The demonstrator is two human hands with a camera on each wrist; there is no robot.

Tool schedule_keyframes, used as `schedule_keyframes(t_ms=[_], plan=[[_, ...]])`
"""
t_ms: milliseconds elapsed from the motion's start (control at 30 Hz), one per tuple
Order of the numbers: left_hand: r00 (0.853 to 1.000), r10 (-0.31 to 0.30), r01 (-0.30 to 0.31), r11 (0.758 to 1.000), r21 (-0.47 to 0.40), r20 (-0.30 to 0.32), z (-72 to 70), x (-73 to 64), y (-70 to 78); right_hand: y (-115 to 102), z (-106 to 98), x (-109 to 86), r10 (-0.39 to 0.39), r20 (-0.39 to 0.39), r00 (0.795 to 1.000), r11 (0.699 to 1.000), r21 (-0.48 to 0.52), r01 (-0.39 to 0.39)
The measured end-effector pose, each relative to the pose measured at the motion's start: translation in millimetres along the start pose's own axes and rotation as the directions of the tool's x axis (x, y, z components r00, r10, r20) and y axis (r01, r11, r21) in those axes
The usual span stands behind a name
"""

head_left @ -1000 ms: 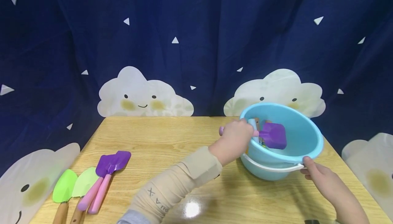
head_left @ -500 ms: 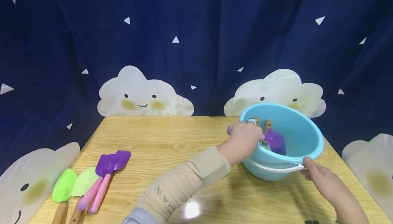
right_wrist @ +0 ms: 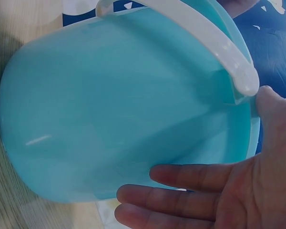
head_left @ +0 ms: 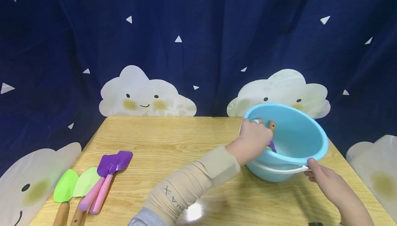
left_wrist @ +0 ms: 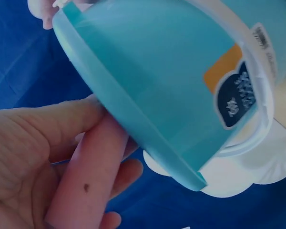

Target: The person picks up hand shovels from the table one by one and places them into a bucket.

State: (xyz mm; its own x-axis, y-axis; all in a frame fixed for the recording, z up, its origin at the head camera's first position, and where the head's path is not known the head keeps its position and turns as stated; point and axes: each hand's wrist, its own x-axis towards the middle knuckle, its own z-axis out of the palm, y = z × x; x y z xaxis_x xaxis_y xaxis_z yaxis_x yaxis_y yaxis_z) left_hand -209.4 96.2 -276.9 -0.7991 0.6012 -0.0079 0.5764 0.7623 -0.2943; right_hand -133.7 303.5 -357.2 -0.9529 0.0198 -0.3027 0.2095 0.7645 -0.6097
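A light blue bucket (head_left: 305, 140) with a white handle stands tilted on the right of the table, its mouth toward me. My left hand (head_left: 252, 140) is at the bucket's near left rim and grips the pink handle (left_wrist: 93, 176) of a small purple shovel (head_left: 272, 146). Most of its blade is hidden behind the hand and rim. My right hand (head_left: 325, 177) holds the bucket's right rim, thumb on the edge; in the right wrist view its other fingers (right_wrist: 195, 177) extend along the side. Wooden-handled tools (head_left: 272, 126) stick up inside the bucket.
Two purple shovels with pink handles (head_left: 107, 181) lie at the table's left, beside a bright green trowel (head_left: 66, 186) and a pale green one (head_left: 85, 181). A dark blue curtain (head_left: 198, 47) with clouds hangs behind the wooden table (head_left: 173, 143).
My left hand has moved right and into the bucket's mouth, lowering the purple shovel until most of it is hidden. The right hand and bucket stay where they were.
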Motion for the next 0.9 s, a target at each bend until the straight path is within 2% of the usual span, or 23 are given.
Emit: schedule_keyframes(t_ms=[200,433,667,900], plan=[[0.998,0.009,-0.008,1.0,-0.028,0.055,-3.2,10.9,6.7,1,-1,-1.1,-0.004,0.0,1.0,1.0,0.01,0.004],[0.989,-0.002,0.009,0.999,-0.047,0.146,-1.5,25.7,11.8,1,-1,-1.2,-0.007,-0.004,1.0,1.0,0.018,0.007],[0.983,0.003,0.005,0.999,-0.043,0.186,4.0,36.8,15.4,2,1,-1.1,-0.012,-0.021,1.0,1.0,0.015,0.013],[0.983,0.019,-0.011,0.999,-0.047,0.185,6.0,41.3,13.5,2,1,-1.3,-0.013,-0.022,1.0,1.0,0.015,0.013]])
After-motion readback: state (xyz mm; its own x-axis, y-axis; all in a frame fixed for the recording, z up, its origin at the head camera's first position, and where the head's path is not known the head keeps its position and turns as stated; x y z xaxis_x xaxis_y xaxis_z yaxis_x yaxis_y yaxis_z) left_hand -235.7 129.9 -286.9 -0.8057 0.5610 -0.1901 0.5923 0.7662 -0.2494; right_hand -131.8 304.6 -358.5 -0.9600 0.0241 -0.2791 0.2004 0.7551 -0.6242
